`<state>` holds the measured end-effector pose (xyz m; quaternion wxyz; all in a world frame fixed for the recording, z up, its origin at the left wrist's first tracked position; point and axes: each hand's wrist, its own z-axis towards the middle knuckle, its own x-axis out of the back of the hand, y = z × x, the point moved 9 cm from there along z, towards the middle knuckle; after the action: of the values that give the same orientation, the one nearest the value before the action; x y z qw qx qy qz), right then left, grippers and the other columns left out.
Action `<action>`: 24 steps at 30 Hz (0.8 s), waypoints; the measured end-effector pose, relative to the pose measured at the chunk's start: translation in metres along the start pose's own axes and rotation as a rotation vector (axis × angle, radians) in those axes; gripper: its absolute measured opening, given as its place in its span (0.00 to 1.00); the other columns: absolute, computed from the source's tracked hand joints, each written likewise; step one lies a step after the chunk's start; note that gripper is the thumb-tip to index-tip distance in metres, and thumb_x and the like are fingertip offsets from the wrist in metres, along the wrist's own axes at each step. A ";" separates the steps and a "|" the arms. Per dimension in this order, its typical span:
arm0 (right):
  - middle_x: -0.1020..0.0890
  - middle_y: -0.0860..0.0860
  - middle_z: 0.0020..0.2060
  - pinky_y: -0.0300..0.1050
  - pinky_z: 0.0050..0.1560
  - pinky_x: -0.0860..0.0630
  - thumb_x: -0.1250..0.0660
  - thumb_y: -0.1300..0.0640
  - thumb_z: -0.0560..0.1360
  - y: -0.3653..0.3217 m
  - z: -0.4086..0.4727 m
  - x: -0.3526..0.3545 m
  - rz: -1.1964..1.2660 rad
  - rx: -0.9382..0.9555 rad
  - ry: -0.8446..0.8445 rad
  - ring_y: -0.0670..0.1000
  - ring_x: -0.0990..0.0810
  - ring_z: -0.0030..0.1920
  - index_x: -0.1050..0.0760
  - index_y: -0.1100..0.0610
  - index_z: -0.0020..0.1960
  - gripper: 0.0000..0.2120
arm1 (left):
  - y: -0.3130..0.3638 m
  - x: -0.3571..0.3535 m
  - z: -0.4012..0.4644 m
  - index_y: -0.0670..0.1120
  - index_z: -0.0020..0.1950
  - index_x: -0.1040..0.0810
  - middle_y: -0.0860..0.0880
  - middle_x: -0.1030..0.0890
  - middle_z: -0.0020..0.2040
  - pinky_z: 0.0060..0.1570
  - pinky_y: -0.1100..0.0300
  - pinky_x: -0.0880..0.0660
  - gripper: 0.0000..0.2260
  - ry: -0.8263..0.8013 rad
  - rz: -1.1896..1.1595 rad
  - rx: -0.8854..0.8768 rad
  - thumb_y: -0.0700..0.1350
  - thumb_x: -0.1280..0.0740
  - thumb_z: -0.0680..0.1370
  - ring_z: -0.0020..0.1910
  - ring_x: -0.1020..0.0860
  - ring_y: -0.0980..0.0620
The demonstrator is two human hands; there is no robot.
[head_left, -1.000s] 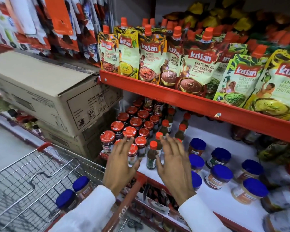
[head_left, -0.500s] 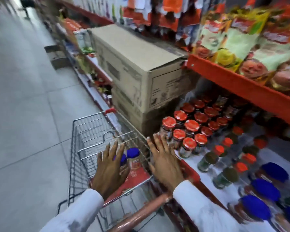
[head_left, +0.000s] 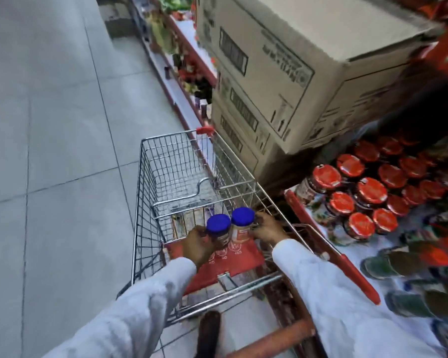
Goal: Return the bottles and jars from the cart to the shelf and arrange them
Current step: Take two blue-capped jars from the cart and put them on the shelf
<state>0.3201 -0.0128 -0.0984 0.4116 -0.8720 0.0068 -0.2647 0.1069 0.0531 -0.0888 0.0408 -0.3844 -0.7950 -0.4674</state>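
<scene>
Two blue-lidded jars stand side by side in the child seat of the wire cart [head_left: 171, 161]. My left hand [head_left: 195, 242] is wrapped around the darker left jar [head_left: 218, 229]. My right hand [head_left: 267, 228] grips the lighter right jar [head_left: 241, 223]. Both jars sit over the cart's red seat flap [head_left: 225, 264]. On the white shelf [head_left: 357, 254] to the right stand several red-lidded jars [head_left: 370, 191], with blurred green bottles [head_left: 380, 264] nearer me.
Stacked cardboard boxes [head_left: 282, 73] sit just past the cart, against the shelf. The cart's main basket holds nothing I can see. Grey tiled floor [head_left: 49, 151] runs along the left. The cart's handle bar [head_left: 269, 339] is below my arms.
My view has swung from the shelf down to the cart. Both hands left the shelf, moved into the cart seat and closed on the two blue-lidded jars.
</scene>
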 end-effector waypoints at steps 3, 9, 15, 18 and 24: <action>0.16 0.53 0.51 0.57 0.60 0.23 0.21 0.66 0.57 0.023 0.025 -0.008 0.012 -0.004 0.005 0.54 0.18 0.50 0.21 0.56 0.57 0.29 | 0.001 0.002 0.004 0.40 0.59 0.22 0.46 0.17 0.51 0.30 0.79 0.33 0.24 0.080 0.014 -0.064 0.40 0.21 0.66 0.44 0.24 0.53; 0.15 0.51 0.51 0.46 0.54 0.23 0.20 0.67 0.54 0.000 0.007 0.001 -0.017 -0.069 0.025 0.52 0.18 0.51 0.21 0.55 0.59 0.33 | 0.004 -0.001 0.008 0.48 0.54 0.19 0.53 0.17 0.43 0.34 0.68 0.31 0.25 0.095 -0.045 -0.123 0.49 0.18 0.60 0.39 0.21 0.57; 0.16 0.52 0.52 0.50 0.55 0.21 0.18 0.67 0.53 -0.006 0.001 0.004 0.044 -0.038 0.016 0.52 0.18 0.52 0.23 0.53 0.52 0.30 | -0.001 -0.004 0.006 0.44 0.54 0.22 0.51 0.16 0.46 0.37 0.78 0.28 0.23 0.074 -0.149 -0.131 0.43 0.18 0.62 0.45 0.19 0.61; 0.15 0.51 0.51 0.48 0.53 0.20 0.17 0.65 0.53 -0.020 -0.013 0.016 0.083 0.024 0.004 0.51 0.17 0.52 0.23 0.53 0.52 0.31 | 0.003 0.002 -0.003 0.47 0.54 0.22 0.57 0.16 0.47 0.40 0.74 0.26 0.25 0.024 -0.181 -0.164 0.45 0.17 0.61 0.50 0.18 0.57; 0.13 0.49 0.47 0.38 0.47 0.20 0.18 0.65 0.56 -0.061 -0.092 0.079 0.217 0.211 0.106 0.48 0.15 0.49 0.22 0.54 0.53 0.28 | 0.055 0.037 -0.055 0.51 0.58 0.21 0.56 0.14 0.51 0.44 0.69 0.20 0.27 -0.055 -0.299 -0.356 0.41 0.19 0.62 0.51 0.16 0.61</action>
<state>0.3324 -0.0561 0.0297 0.5263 -0.8028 0.0948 -0.2636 0.1004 0.0460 -0.0031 -0.1190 -0.2760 -0.7490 -0.5904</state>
